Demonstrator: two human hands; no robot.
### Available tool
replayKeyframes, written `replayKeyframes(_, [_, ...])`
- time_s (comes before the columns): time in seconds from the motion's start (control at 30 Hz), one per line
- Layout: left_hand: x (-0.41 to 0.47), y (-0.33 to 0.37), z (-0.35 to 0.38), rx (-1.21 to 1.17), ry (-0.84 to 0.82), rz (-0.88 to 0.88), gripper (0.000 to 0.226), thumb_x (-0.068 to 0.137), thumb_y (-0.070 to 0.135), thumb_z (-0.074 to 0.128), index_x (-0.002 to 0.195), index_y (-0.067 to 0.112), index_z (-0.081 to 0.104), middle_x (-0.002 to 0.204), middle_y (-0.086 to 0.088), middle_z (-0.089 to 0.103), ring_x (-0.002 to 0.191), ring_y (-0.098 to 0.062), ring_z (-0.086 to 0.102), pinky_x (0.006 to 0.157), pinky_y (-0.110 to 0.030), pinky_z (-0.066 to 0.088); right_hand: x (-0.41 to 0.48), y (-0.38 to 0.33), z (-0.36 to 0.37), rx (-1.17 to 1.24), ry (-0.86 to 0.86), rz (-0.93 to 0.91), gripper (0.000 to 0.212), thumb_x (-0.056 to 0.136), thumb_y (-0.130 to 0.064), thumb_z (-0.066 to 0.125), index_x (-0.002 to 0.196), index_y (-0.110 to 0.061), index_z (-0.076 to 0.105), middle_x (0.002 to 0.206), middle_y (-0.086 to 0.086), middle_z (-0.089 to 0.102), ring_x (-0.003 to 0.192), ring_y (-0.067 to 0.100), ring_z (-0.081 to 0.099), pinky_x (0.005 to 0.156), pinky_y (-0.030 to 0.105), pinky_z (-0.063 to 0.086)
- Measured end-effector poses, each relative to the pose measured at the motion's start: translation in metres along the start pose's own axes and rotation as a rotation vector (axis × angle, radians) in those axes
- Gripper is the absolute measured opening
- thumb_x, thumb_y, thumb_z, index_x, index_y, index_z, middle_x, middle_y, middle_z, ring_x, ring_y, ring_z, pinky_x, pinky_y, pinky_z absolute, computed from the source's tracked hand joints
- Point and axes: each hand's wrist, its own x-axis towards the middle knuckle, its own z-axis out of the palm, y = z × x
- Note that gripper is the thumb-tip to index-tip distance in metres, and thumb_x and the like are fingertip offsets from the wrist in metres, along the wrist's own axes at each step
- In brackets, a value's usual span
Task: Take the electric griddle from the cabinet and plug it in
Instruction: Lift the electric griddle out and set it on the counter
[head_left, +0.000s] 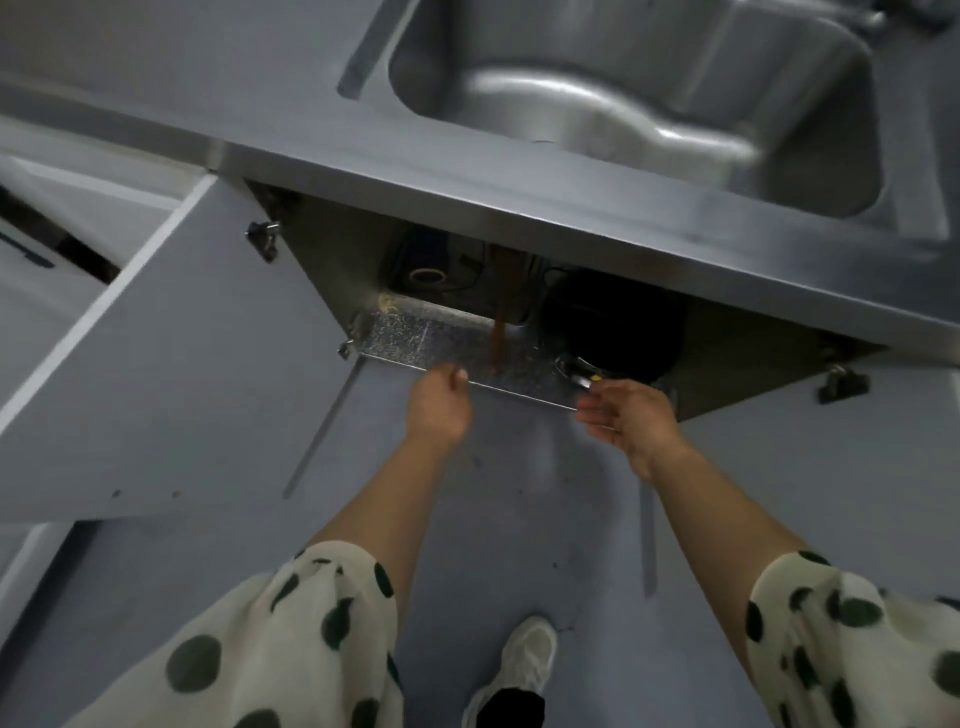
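Spotted sleeves (291, 623) and a white shoe (524, 660) below me; I am reaching into the open under-sink cabinet (332, 260).

My left hand (439, 405) hovers loosely curled and empty at the shelf's metal lip (441, 338). My right hand (631, 415) is spread open, fingertips at the handle of the dark round griddle (613, 322), which sits on the right of the shelf; I cannot tell whether they touch it. I judge the step to be the fetch: next, grip both sides and draw it out past the brown pipe (501, 317).
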Motion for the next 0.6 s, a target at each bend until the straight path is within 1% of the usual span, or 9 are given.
replayKeyframes(0.07, [0.009, 0.012, 0.023, -0.008, -0.025, 0.01, 0.029, 0.099, 0.015, 0.042, 0.096, -0.004, 0.065, 0.1, -0.029, 0.066, 0.095, -0.041, 0.061, 0.074, -0.037, 0.045, 0.016, -0.001, -0.02, 0.004, 0.01, -0.008, 0.018, 0.097, -0.011, 0.044, 0.11, -0.009, 0.056, 0.083, 0.008, 0.065, 0.068, 0.021, 0.062, 0.064, 0.028, 0.047])
replayKeyframes(0.17, [0.019, 0.019, 0.053, -0.018, -0.057, 0.018, 0.028, 0.098, 0.014, 0.043, 0.097, -0.002, 0.065, 0.099, -0.029, 0.066, 0.094, -0.042, 0.062, 0.078, -0.041, 0.049, 0.035, 0.003, -0.041, -0.004, 0.023, -0.009, 0.016, 0.097, -0.01, 0.043, 0.107, -0.008, 0.057, 0.083, 0.008, 0.066, 0.069, 0.021, 0.063, 0.065, 0.028, 0.047])
replayKeyframes(0.3, [0.03, 0.01, 0.083, -0.048, -0.104, 0.003, 0.025, 0.097, 0.014, 0.045, 0.097, 0.0, 0.065, 0.1, -0.03, 0.067, 0.097, -0.043, 0.063, 0.084, -0.047, 0.053, 0.058, 0.014, -0.056, 0.028, 0.053, 0.006, 0.015, 0.097, -0.01, 0.045, 0.092, -0.011, 0.059, 0.088, 0.011, 0.065, 0.07, 0.021, 0.063, 0.065, 0.029, 0.049])
replayKeyframes(0.37, [0.044, 0.004, 0.1, -0.051, -0.126, 0.004, 0.024, 0.096, 0.012, 0.046, 0.099, 0.0, 0.066, 0.102, -0.031, 0.067, 0.099, -0.045, 0.063, 0.086, -0.049, 0.053, 0.076, 0.02, -0.063, 0.063, 0.074, 0.003, 0.014, 0.098, -0.01, 0.044, 0.099, -0.008, 0.058, 0.088, 0.013, 0.064, 0.07, 0.021, 0.062, 0.062, 0.027, 0.05])
replayKeyframes(0.43, [0.06, 0.002, 0.113, -0.039, -0.143, 0.019, 0.024, 0.095, 0.011, 0.047, 0.1, 0.0, 0.067, 0.102, -0.031, 0.066, 0.098, -0.044, 0.063, 0.086, -0.048, 0.053, 0.093, 0.024, -0.067, 0.092, 0.087, -0.013, 0.015, 0.098, -0.01, 0.045, 0.107, -0.006, 0.057, 0.086, 0.011, 0.065, 0.072, 0.021, 0.063, 0.061, 0.027, 0.05])
replayKeyframes(0.53, [0.091, -0.008, 0.141, -0.005, -0.156, 0.071, 0.023, 0.094, 0.011, 0.047, 0.098, 0.003, 0.068, 0.1, -0.028, 0.068, 0.096, -0.041, 0.065, 0.086, -0.046, 0.053, 0.128, 0.036, -0.073, 0.087, 0.126, -0.055, 0.016, 0.098, -0.011, 0.045, 0.107, -0.007, 0.058, 0.087, 0.011, 0.067, 0.073, 0.022, 0.065, 0.066, 0.029, 0.051])
replayKeyframes(0.6, [0.106, -0.012, 0.156, -0.01, -0.175, 0.105, 0.023, 0.094, 0.008, 0.046, 0.099, 0.006, 0.069, 0.1, -0.027, 0.069, 0.097, -0.04, 0.066, 0.089, -0.047, 0.053, 0.148, 0.043, -0.077, 0.082, 0.146, -0.079, 0.016, 0.098, -0.01, 0.044, 0.107, -0.006, 0.057, 0.087, 0.011, 0.065, 0.071, 0.022, 0.064, 0.062, 0.027, 0.05])
